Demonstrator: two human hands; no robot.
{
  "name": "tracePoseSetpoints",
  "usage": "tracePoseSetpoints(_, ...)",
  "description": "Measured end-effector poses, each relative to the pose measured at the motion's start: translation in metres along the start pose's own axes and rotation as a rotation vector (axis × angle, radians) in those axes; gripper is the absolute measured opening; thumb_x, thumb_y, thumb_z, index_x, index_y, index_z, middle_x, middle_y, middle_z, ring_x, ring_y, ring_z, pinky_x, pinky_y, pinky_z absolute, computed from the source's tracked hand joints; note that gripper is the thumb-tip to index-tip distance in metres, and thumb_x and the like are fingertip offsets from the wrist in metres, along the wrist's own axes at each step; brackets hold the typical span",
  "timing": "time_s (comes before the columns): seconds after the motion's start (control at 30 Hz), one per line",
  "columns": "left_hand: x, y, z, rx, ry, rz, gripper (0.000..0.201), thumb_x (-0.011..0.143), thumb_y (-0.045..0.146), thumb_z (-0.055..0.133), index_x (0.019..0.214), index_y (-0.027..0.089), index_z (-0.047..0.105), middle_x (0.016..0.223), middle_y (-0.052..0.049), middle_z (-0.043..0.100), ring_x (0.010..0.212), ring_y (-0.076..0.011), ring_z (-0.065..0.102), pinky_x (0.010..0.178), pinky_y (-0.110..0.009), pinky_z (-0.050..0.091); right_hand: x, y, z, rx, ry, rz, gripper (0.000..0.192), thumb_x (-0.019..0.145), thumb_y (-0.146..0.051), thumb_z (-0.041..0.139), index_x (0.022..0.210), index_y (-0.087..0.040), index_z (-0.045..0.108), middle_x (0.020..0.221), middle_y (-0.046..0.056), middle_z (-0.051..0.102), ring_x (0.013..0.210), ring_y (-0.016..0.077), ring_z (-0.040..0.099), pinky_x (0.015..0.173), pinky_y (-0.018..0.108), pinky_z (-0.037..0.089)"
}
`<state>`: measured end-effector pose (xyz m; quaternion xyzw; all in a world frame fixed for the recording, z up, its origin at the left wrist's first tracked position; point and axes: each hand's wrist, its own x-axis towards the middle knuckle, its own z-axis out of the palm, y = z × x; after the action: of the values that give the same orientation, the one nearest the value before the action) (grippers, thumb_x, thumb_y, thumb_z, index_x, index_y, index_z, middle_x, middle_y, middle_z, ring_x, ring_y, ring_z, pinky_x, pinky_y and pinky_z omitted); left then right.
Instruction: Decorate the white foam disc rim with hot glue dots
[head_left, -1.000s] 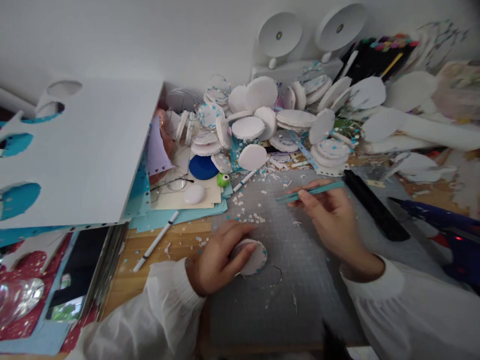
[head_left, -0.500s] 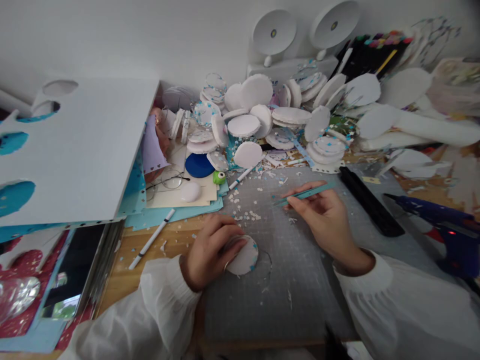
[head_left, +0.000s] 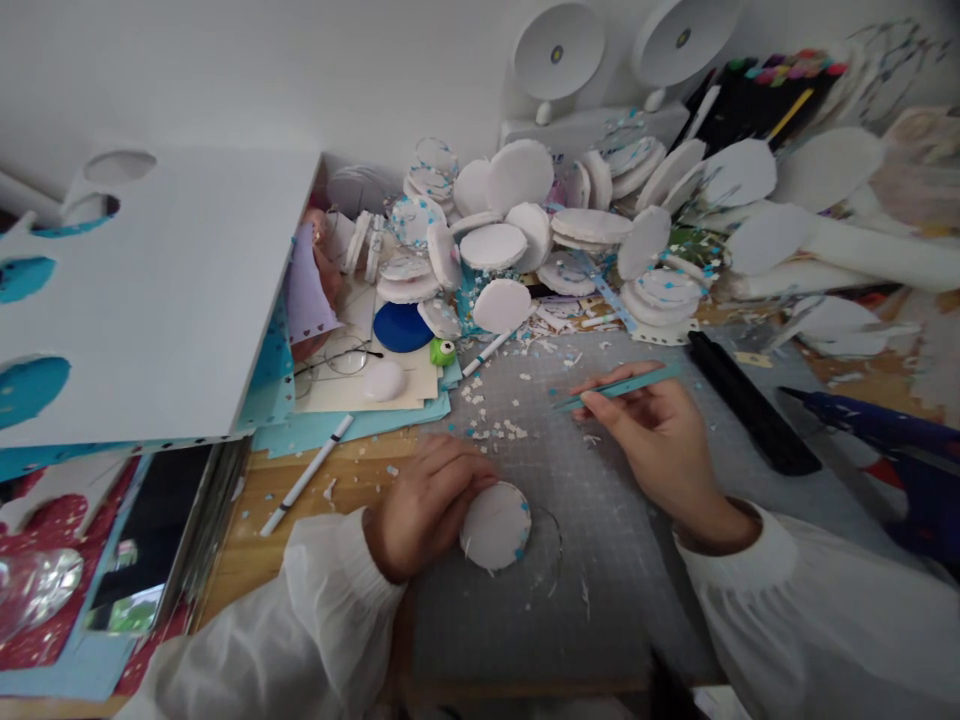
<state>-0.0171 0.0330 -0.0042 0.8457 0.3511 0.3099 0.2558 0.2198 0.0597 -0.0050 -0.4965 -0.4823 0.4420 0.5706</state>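
My left hand [head_left: 424,505] rests on the grey cutting mat [head_left: 600,560], its fingers against the left edge of a white foam disc [head_left: 496,524] with a few blue specks along its rim. My right hand [head_left: 660,440] is shut on teal tweezers [head_left: 616,386], tips pointing left above the mat, about a hand's width up and to the right of the disc. Small white and blue paper bits [head_left: 495,430] lie scattered between the two hands.
A heap of white foam discs [head_left: 540,230] fills the back. A large white board with round holes [head_left: 142,290] overhangs the left. A black bar [head_left: 750,400] and a blue glue gun [head_left: 877,430] lie right. Pens [head_left: 307,475], glasses [head_left: 337,362] and a green punch [head_left: 442,351] sit left of the mat.
My left fingers have slid off the top of the disc to its left edge, so its face now shows. My right hand with the tweezers has barely moved.
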Motion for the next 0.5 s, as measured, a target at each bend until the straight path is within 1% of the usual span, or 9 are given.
tracePoseSetpoints(0.17,0.0008,-0.0020,0.0016,-0.092,0.035,0.027,0.008,0.088,0.013,0.055,0.092,0.017,0.060,0.087,-0.005,0.067,0.084,-0.0175,0.058,0.079,-0.031,0.045,-0.0004,-0.0010,0.0016,0.018,0.010,0.007,0.018,0.075,-0.023,0.073,0.084,-0.025,0.058,0.081,0.000,0.070,0.066,0.0133,0.066,0.062,0.028,0.059)
tracePoseSetpoints(0.4,0.0032,-0.0003,0.0015,-0.061,-0.031,-0.027,0.007,0.090,0.015,0.054,0.086,0.016,0.059,0.084,-0.005,0.067,0.082,-0.0177,0.056,0.077,-0.031,0.042,-0.0031,-0.0012,0.0005,0.052,0.012,0.014,0.018,0.075,-0.024,0.073,0.084,-0.025,0.058,0.081,-0.002,0.069,0.066,0.0127,0.065,0.061,0.027,0.058)
tracePoseSetpoints(0.47,0.0034,-0.0004,0.0016,-0.045,-0.039,-0.034,0.008,0.090,0.017,0.053,0.086,0.016,0.059,0.084,-0.005,0.067,0.083,-0.0181,0.056,0.078,-0.032,0.042,-0.0060,-0.0026,-0.0013,0.072,-0.030,0.041,0.016,0.077,-0.026,0.071,0.087,-0.025,0.058,0.082,-0.001,0.068,0.065,0.0120,0.064,0.060,0.026,0.056)
tracePoseSetpoints(0.5,0.0034,-0.0005,0.0017,-0.039,-0.042,-0.034,0.008,0.091,0.018,0.053,0.086,0.016,0.059,0.084,-0.005,0.067,0.083,-0.0182,0.056,0.078,-0.032,0.042,-0.0077,-0.0038,-0.0019,0.087,-0.076,0.072,0.014,0.079,-0.028,0.069,0.088,-0.025,0.058,0.083,-0.001,0.068,0.066,0.0118,0.063,0.060,0.025,0.055)
